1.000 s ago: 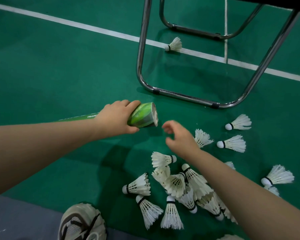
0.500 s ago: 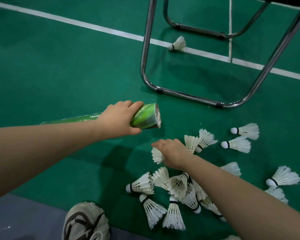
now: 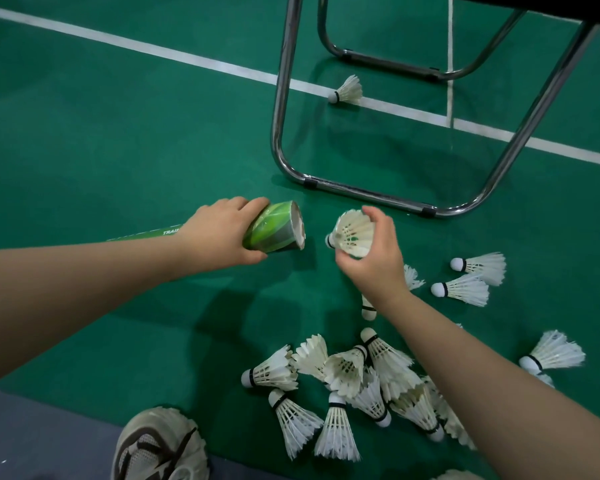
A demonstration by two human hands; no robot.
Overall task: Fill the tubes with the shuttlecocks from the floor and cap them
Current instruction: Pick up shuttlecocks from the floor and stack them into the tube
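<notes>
White feather shuttlecocks (image 3: 354, 386) with black-banded cork tips lie in a loose heap on the green court floor (image 3: 84, 140) at the lower middle of the view, overlapping at all angles and partly under the person's right forearm. The right hand (image 3: 374, 261) is beyond the heap, its fingers and thumb curled round the feather skirt of a single shuttlecock (image 3: 352, 233). Its cork tip points left at the open mouth of a green cardboard tube (image 3: 274, 228) patterned with paler leaf streaks. The tip is just beside the rim, with a narrow gap between, and not inside. The left hand (image 3: 219, 237) grips that tube near its open end, fingers over the top and thumb underneath. The tube's far length runs back along the left forearm, showing part of a white printed word. A further shuttlecock (image 3: 368, 310) is mostly hidden below the right wrist, with only its cork end clear. Two shuttlecocks (image 3: 482, 268) lie side by side to the right, corks pointing left, and another shuttlecock (image 3: 551, 353) lies near the right forearm, lower down. A lone shuttlecock (image 3: 349, 90) rests on the white court line (image 3: 153, 50) between the legs of a chrome tube chair frame (image 3: 283, 98), well apart from the heap. A pale mesh trainer (image 3: 153, 445) with dark laces sits at the bottom edge, where the green meets a grey floor strip (image 3: 32, 431).
</notes>
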